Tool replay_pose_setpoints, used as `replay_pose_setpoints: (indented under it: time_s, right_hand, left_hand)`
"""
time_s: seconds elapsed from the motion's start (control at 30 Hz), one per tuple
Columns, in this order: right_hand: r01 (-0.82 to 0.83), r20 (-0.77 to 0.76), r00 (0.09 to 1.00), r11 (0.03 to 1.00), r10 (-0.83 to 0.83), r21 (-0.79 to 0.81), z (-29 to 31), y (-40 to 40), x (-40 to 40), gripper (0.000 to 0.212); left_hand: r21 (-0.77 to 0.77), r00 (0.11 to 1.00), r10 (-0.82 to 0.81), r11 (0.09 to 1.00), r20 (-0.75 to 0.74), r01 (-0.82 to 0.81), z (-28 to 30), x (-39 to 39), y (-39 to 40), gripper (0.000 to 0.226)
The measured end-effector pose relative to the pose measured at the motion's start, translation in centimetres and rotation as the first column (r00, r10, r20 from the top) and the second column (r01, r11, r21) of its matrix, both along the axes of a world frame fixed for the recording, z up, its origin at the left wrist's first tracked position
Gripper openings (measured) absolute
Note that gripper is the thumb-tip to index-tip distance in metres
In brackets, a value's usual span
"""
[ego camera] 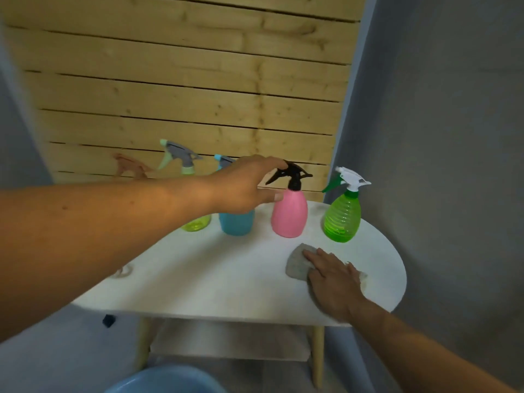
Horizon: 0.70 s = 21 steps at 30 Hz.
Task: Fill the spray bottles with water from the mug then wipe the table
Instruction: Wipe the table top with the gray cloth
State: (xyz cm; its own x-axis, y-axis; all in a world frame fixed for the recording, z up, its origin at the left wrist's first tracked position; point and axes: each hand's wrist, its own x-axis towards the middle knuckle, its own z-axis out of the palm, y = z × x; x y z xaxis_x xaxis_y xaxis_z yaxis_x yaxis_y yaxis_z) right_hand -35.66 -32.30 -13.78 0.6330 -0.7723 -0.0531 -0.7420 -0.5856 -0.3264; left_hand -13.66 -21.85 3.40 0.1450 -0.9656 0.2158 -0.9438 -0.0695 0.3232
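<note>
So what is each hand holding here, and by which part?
Left hand reaches at the pink bottle's black sprayer; a closed grip cannot be told. Right hand presses flat on the cloth.

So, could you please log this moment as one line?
phase: wiping | right hand: flat on grey cloth, white table | left hand: reaching over pink spray bottle, not gripping

Bottles half-covered by the reaching arm; edges crop the rest

The left forearm (93,231) hides most of the translucent yellow-green spray bottle (196,222) and the upper body of the opaque blue spray bottle (236,224); the left hand (243,188) covers part of the blue bottle's trigger. The right hand (333,279) covers much of the grey wiping cloth (297,265). The round blue plastic basin (164,382) is cut off by the bottom edge. A faint ring-shaped mark (124,270) on the white tabletop is too blurred to identify.
</note>
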Motion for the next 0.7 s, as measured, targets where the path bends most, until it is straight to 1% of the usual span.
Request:
replay_pose_setpoints:
  time_s: [0.03,0.13,0.23,0.3,0.4,0.43,0.5,0.6,0.7]
  right_hand:
    - [0.043,-0.005,0.999,0.999,-0.043,-0.034,-0.5,1.3,0.6,0.051]
    - [0.134,0.006,0.991,0.983,-0.134,-0.127,-1.1,4.9,2.8,0.066]
    - [0.123,0.035,0.992,0.974,-0.118,-0.188,-1.9,8.4,6.1,0.058]
    - [0.041,0.032,0.999,0.991,-0.037,-0.127,-2.7,9.7,8.2,0.055]
    - [-0.069,0.023,0.997,0.993,0.072,-0.095,-0.9,12.9,11.0,0.056]
    - [-0.141,0.003,0.99,0.989,0.142,-0.053,-0.9,13.5,11.9,0.055]
    - [-0.245,0.004,0.969,0.969,0.245,-0.019,-0.6,14.4,13.7,0.053]
    - [-0.385,0.021,0.923,0.923,0.385,0.003,-0.3,15.7,15.9,0.052]
    - [-0.488,0.009,0.873,0.873,0.488,0.001,-0.1,16.4,17.5,0.052]
  left_hand:
    - [-0.017,1.0,0.011,1.0,-0.006,-0.011,0.1,0.5,1.2,0.066]
    - [-0.051,0.999,0.036,0.998,-0.01,-0.037,0.4,1.5,3.5,0.062]
    - [-0.076,0.997,0.072,0.994,-0.017,-0.073,0.7,2.9,5.6,0.059]
    - [-0.072,0.995,0.097,0.992,-0.027,-0.099,0.7,3.7,6.8,0.058]
    - [-0.054,0.994,0.103,0.993,-0.047,-0.105,0.5,4.7,8.4,0.056]
    - [-0.047,0.993,0.102,0.993,-0.051,-0.105,0.4,4.9,8.9,0.054]
    - [-0.026,0.993,0.109,0.994,-0.046,-0.111,0.3,5.3,9.9,0.054]
    - [0.024,0.99,0.14,0.99,-0.001,-0.139,-0.1,5.9,10.7,0.059]
    - [0.057,0.987,0.16,0.985,0.013,-0.161,-0.6,6.4,11.3,0.061]
